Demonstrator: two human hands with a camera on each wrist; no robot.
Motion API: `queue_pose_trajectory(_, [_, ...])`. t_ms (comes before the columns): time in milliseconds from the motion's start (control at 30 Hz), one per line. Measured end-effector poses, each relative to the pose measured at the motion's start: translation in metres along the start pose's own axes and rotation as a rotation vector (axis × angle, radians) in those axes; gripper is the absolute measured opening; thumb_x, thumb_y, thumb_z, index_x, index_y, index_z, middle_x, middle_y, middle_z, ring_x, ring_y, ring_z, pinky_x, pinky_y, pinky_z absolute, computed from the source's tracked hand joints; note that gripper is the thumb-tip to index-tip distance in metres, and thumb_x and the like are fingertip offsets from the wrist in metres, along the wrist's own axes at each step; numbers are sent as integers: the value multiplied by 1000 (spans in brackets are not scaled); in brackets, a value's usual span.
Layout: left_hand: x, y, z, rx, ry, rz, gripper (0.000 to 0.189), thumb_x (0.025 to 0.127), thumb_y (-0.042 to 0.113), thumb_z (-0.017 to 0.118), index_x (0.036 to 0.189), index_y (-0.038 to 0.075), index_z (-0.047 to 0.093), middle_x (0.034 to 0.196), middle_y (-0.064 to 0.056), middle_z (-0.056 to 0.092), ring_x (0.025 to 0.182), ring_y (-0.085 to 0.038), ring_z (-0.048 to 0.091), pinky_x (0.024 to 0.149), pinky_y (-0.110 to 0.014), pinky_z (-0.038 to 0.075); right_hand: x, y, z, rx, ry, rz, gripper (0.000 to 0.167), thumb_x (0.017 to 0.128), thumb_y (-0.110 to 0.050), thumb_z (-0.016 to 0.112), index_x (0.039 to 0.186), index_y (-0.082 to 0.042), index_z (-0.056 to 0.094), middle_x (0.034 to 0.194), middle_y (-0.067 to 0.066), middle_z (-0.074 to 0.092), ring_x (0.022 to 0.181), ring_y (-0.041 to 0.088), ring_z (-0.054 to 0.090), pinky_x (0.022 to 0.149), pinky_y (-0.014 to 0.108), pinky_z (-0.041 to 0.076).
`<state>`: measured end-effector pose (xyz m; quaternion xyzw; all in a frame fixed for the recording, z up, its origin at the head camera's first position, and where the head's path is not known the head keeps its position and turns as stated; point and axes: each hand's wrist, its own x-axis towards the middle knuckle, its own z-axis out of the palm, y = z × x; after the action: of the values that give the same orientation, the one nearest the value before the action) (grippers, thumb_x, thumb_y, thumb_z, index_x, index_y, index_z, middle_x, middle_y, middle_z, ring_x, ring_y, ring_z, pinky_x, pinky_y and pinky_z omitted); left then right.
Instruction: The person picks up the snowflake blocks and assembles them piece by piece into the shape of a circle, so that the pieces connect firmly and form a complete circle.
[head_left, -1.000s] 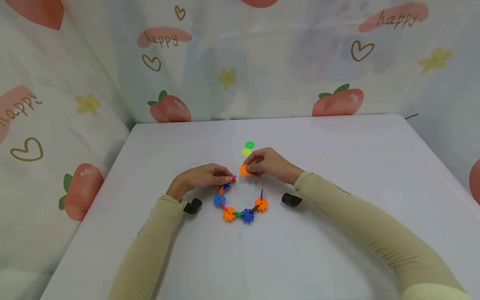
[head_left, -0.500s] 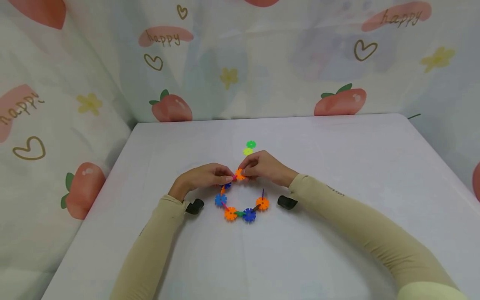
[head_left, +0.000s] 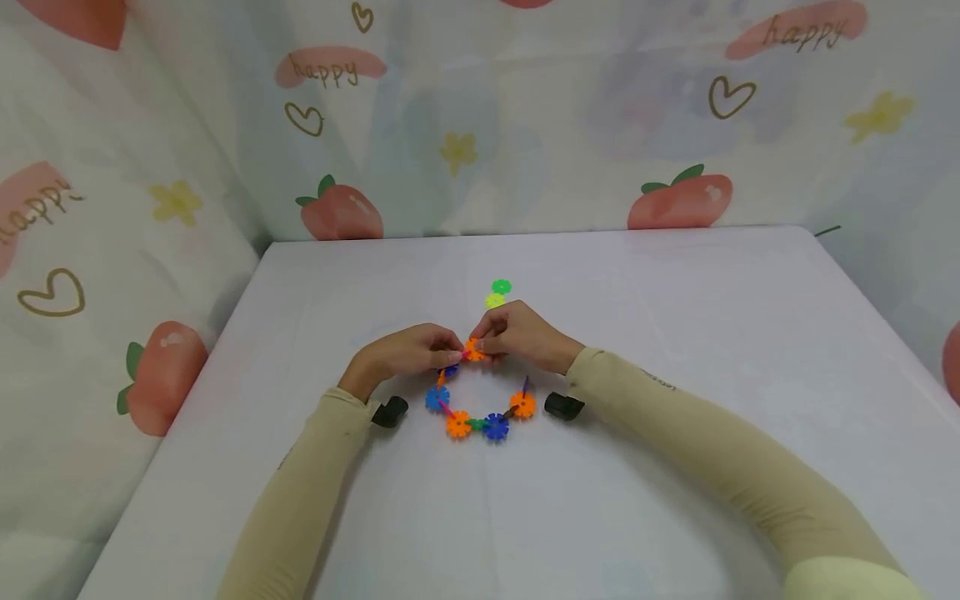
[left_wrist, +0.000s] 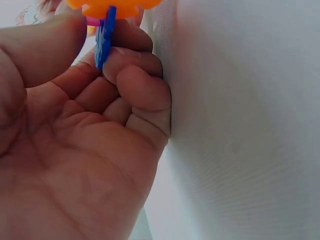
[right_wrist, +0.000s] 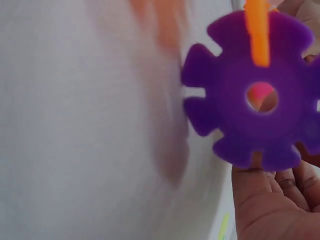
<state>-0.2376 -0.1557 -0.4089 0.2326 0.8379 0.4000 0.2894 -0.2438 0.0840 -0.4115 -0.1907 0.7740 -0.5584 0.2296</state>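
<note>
On the white table lies a curved chain of interlocked plastic snowflake discs, with a blue disc [head_left: 496, 427] at its near side. My left hand [head_left: 408, 354] pinches a pink disc [head_left: 464, 356] at the chain's far left end, beside a dark blue disc [head_left: 449, 370]. From the right, my right hand [head_left: 525, 337] pinches an orange disc [head_left: 474, 350], its edge right at the pink one. An upright purple disc [right_wrist: 225, 100] forms the chain's other end and fills much of the right wrist view. In the left wrist view, the fingers curl near a blue disc [left_wrist: 104, 42].
Beyond my right hand lie a loose yellow disc [head_left: 494, 300] and a green disc [head_left: 501, 286]. Black wrist devices [head_left: 390, 412] hang under both forearms. A printed cloth backdrop [head_left: 525, 125] rises behind the table's far edge.
My right hand has moved left with the orange disc, bringing it from a gap away right up against the pink disc. The left hand stays nearly where it was.
</note>
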Motion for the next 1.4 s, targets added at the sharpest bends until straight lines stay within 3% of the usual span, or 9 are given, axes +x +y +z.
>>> queue_pose_trajectory(267, [-1, 0, -1, -16, -6, -40, 32, 110, 26, 60, 124, 0, 71, 107, -6, 66, 105, -23, 56, 95, -37, 45, 0, 0, -7, -52, 9, 9, 17, 101, -4, 69, 113, 6, 76, 87, 9, 74, 75, 20, 67, 73, 29, 56])
queue_pose_trajectory(467, [-2, -4, -5, -55, -32, -60, 36, 109, 34, 62, 128, 4, 72, 108, -5, 67, 100, -22, 57, 90, -36, 48, 8, -7, -30, -129, 74, -3, 25, 107, -12, 65, 122, 6, 73, 104, 19, 75, 85, 29, 69, 73, 32, 54])
queue_pose_trajectory(600, [-3, -4, -6, -73, -36, -74, 36, 109, 35, 62, 127, 6, 73, 106, -5, 67, 95, -22, 58, 85, -34, 48, 20, -9, -45, -224, 131, 4, 25, 106, -12, 64, 125, 2, 73, 110, 19, 74, 88, 33, 67, 74, 34, 52])
queue_pose_trajectory(733, [-4, -3, -6, -67, -39, -87, 43, 109, 37, 61, 140, 7, 67, 117, -6, 66, 106, -23, 56, 93, -38, 47, 30, -9, -54, -326, 163, 43, 26, 105, -13, 65, 127, -2, 73, 110, 17, 72, 88, 31, 66, 73, 33, 51])
queue_pose_trajectory(867, [-3, -3, -5, -67, -39, -93, 49, 109, 37, 61, 148, 8, 61, 128, -6, 64, 115, -24, 54, 101, -41, 44, 40, -3, -58, -411, 163, 66, 27, 103, -13, 69, 128, -3, 74, 103, 14, 70, 82, 24, 63, 70, 31, 49])
queue_pose_trajectory(1033, [-2, -3, -3, -77, -47, -94, 44, 110, 36, 60, 144, 8, 64, 121, -6, 64, 108, -23, 55, 94, -38, 45, 47, 6, -61, -478, 162, 50, 28, 100, -10, 73, 126, -2, 76, 94, 13, 70, 73, 21, 61, 67, 30, 46])
queue_pose_trajectory(1267, [-4, -1, -4, -82, -42, -78, 38, 110, 33, 61, 137, 8, 65, 116, -6, 64, 101, -21, 56, 86, -34, 48, 55, 9, -56, -584, 104, -12, 28, 95, -6, 74, 122, 0, 75, 106, 15, 70, 94, 29, 60, 83, 37, 50])
queue_pose_trajectory(1400, [-4, -1, -3, -91, -41, -81, 38, 110, 33, 60, 137, 7, 65, 114, -6, 64, 98, -21, 56, 83, -32, 48, 55, 8, -52, -609, 107, -1, 25, 94, -4, 76, 118, 2, 69, 105, 17, 69, 96, 32, 60, 86, 41, 49])
